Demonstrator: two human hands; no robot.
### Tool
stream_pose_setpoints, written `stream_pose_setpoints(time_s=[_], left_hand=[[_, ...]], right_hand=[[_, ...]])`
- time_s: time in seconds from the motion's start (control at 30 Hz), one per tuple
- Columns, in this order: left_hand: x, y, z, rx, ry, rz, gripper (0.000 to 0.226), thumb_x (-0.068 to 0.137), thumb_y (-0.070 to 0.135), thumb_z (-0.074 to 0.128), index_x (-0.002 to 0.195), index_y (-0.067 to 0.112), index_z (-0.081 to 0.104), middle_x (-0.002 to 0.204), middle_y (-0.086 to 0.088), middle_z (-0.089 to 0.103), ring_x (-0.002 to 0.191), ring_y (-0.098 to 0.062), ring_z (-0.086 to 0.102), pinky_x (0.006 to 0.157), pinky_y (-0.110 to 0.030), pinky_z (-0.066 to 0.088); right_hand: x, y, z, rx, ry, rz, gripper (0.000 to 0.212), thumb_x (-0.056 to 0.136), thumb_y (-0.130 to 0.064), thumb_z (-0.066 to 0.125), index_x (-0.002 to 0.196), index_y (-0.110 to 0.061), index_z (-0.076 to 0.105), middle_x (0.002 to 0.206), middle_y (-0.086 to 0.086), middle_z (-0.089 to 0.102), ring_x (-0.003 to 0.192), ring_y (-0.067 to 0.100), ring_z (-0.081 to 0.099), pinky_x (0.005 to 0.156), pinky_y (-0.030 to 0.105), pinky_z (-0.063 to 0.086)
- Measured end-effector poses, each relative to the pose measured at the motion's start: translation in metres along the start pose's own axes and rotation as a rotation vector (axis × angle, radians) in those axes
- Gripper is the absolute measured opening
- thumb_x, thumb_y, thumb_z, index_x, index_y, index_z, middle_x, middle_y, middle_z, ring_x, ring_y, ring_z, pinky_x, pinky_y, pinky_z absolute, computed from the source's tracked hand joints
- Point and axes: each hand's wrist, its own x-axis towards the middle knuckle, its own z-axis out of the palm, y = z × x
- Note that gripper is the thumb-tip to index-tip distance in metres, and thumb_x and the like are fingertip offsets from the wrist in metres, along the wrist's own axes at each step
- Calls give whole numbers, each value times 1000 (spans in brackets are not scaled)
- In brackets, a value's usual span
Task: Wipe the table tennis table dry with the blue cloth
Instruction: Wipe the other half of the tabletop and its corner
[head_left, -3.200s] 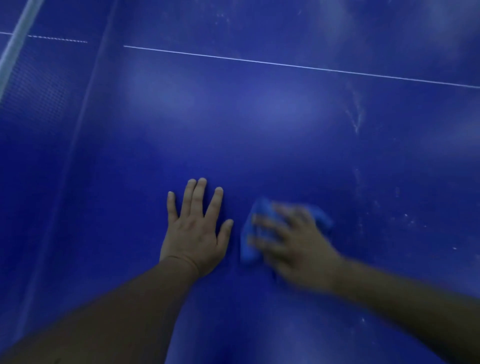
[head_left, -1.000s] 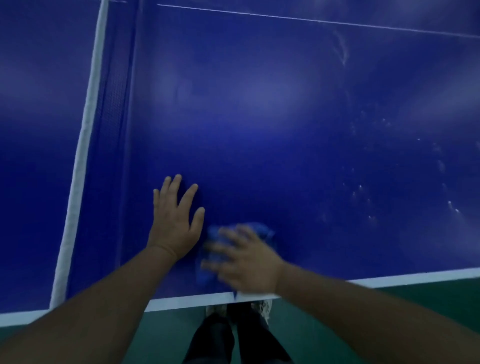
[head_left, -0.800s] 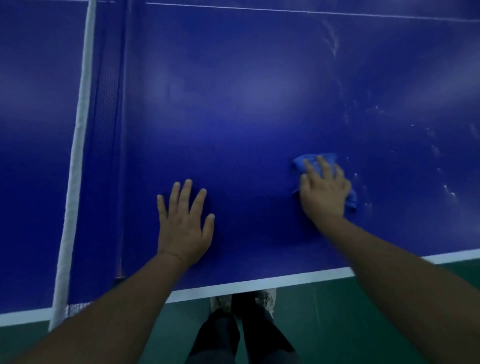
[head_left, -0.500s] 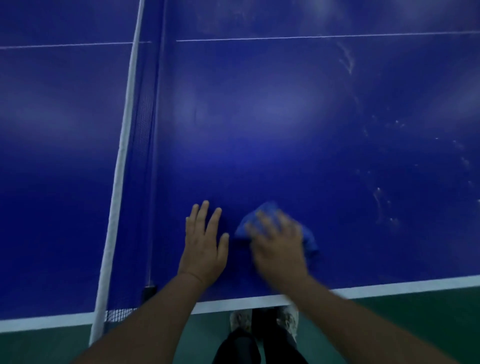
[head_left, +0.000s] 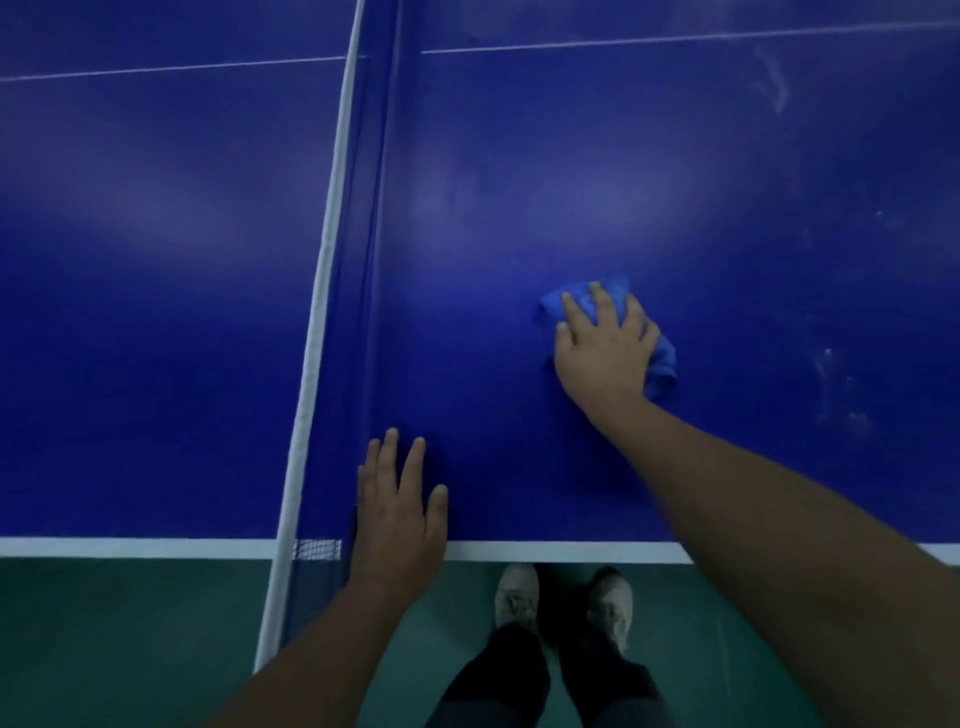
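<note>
The dark blue table tennis table (head_left: 571, 171) fills most of the view, with a white line along its near edge. My right hand (head_left: 605, 348) presses the bunched blue cloth (head_left: 661, 364) flat onto the table, fingers spread over it; the cloth shows beyond my fingertips and to the right of my palm. My left hand (head_left: 397, 509) rests flat on the table at its near edge, right beside the net, fingers straight. Pale streaks and droplets (head_left: 831, 374) mark the surface to the right of the cloth.
The net (head_left: 332, 291) with its white top band runs away from me on the left and overhangs the near edge. A thin white centre line (head_left: 675, 39) crosses far off. Below the edge lie the green floor (head_left: 130, 639) and my shoes (head_left: 514, 597).
My right hand has swept the cloth away from my left hand, up and to the right. My left hand has slid back to the table's near edge by the net.
</note>
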Motion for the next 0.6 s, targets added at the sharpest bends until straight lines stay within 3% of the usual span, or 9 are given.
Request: stream_pose_setpoints(time_s=[0.07, 0.17, 0.23, 0.3, 0.37, 0.43, 0.53, 0.6], left_hand=[[-8, -2, -5, -74, 28, -16, 69, 99, 54, 21, 157, 17, 25, 167, 1, 5, 154, -17, -2, 123, -40, 5], [-13, -5, -15, -138, 28, -49, 67, 98, 52, 25, 156, 18, 29, 167, 3, 7, 153, -12, -1, 122, -34, 7], [-13, -8, -15, -131, 7, -82, 64, 98, 48, 29, 155, 19, 34, 167, 1, 8, 153, -15, 1, 123, -39, 12], [-12, -11, -11, -7, -5, 2, 63, 99, 50, 31, 153, 18, 37, 167, -5, 11, 153, -24, 6, 123, -49, 16], [-9, -2, 2, 120, -49, 117, 63, 100, 51, 28, 153, 18, 37, 166, -11, 15, 153, -29, 8, 122, -54, 14], [-7, 22, 15, 162, -95, 179, 65, 99, 51, 25, 155, 18, 33, 167, -10, 10, 154, -26, 0, 123, -53, 8], [-5, 70, 30, 139, -146, 212, 71, 97, 55, 15, 159, 21, 19, 167, -3, -7, 152, -17, -20, 123, -44, -9], [-3, 96, 38, 124, -166, 224, 73, 95, 56, 11, 160, 22, 13, 167, -2, -11, 150, -14, -25, 122, -40, -15]], right_hand=[[-29, -49, 20, 5, 32, -166, 47, 97, -41, 40, 142, -37, 54, 158, 1, 41, 141, 41, 34, 110, 61, 25], [-129, -99, 46, -16, -170, -541, 55, 95, -48, 41, 148, -35, 44, 162, 1, 31, 146, 39, 26, 113, 65, 23], [-181, -85, 51, 24, -238, -639, 56, 91, -52, 45, 144, -36, 47, 160, -2, 35, 145, 36, 30, 112, 61, 28], [-199, -43, 48, 13, -242, -706, 50, 90, -51, 49, 137, -36, 55, 155, -4, 44, 139, 33, 38, 109, 56, 32], [-185, 15, 34, -18, -221, -585, 44, 92, -45, 49, 133, -35, 60, 148, 0, 52, 132, 36, 47, 103, 56, 37], [-149, 74, 16, -36, -44, -312, 45, 94, -42, 45, 134, -33, 61, 149, 3, 52, 130, 42, 48, 101, 58, 39], [-103, 134, -20, 6, -30, 210, 47, 104, -44, 34, 150, -41, 42, 164, -5, 27, 146, 37, 23, 116, 57, 18], [-98, 139, -21, 54, 3, 357, 47, 105, -43, 35, 151, -41, 39, 165, -6, 22, 148, 36, 18, 118, 56, 14]])
